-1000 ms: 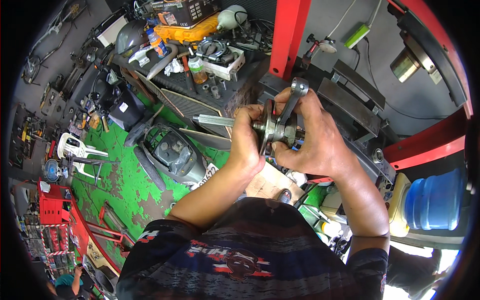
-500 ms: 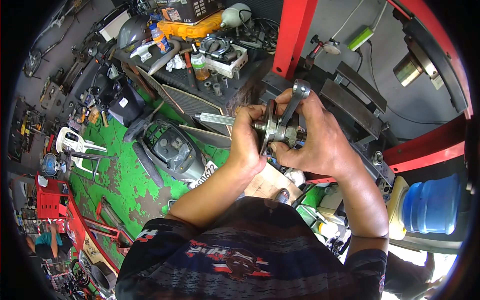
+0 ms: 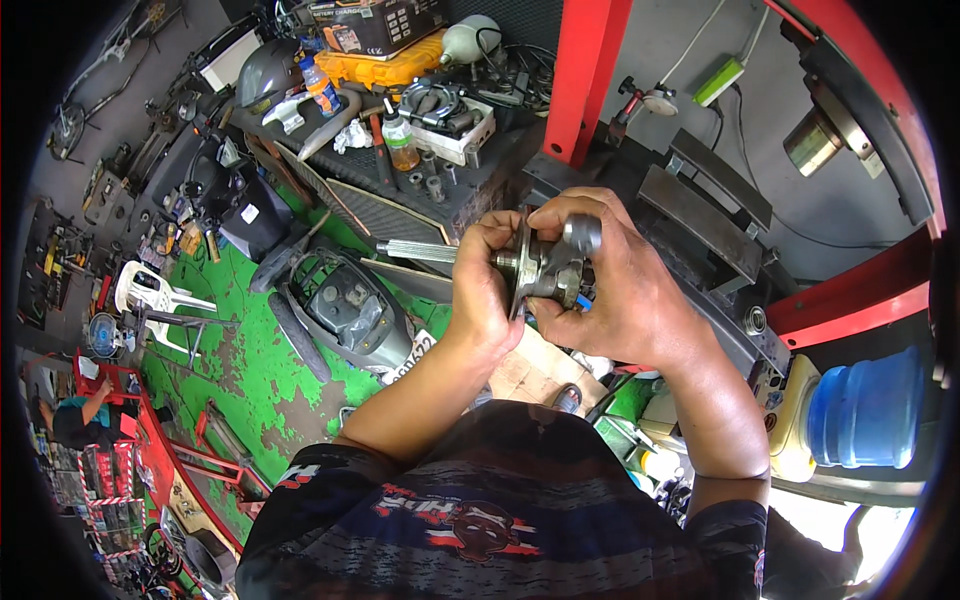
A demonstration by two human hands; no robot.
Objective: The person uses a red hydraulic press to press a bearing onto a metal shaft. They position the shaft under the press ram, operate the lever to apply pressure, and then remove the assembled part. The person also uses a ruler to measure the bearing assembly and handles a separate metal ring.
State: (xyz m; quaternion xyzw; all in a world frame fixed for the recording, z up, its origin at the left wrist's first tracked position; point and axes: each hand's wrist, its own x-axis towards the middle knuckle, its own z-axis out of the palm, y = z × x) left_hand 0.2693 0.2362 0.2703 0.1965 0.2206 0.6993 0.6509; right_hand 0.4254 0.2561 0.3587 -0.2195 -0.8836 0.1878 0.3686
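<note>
Between my two hands is a metal crankshaft (image 3: 425, 251), its splined shaft sticking out to the left past my fingers. My left hand (image 3: 482, 292) is closed round the shaft side, against the round web. My right hand (image 3: 625, 290) grips the web at the other side, fingers over the top and thumb beneath. A connecting rod (image 3: 582, 234) rises from the middle, its rounded end facing up toward me by my right fingers. Much of the crankshaft's right side is hidden by my right hand.
Ahead stands a workbench with a spray bottle (image 3: 400, 142), a white tray of metal parts (image 3: 470, 140) and a yellow case (image 3: 385, 68). A red press frame (image 3: 585, 85) with steel bars (image 3: 700, 220) is at the right. A partly stripped scooter (image 3: 350, 310) stands left; a person (image 3: 85, 415) is far left.
The connecting rod has swung so its end points more toward me and sits lower. Both hands have shifted slightly left with the crankshaft. The person far left has moved an arm.
</note>
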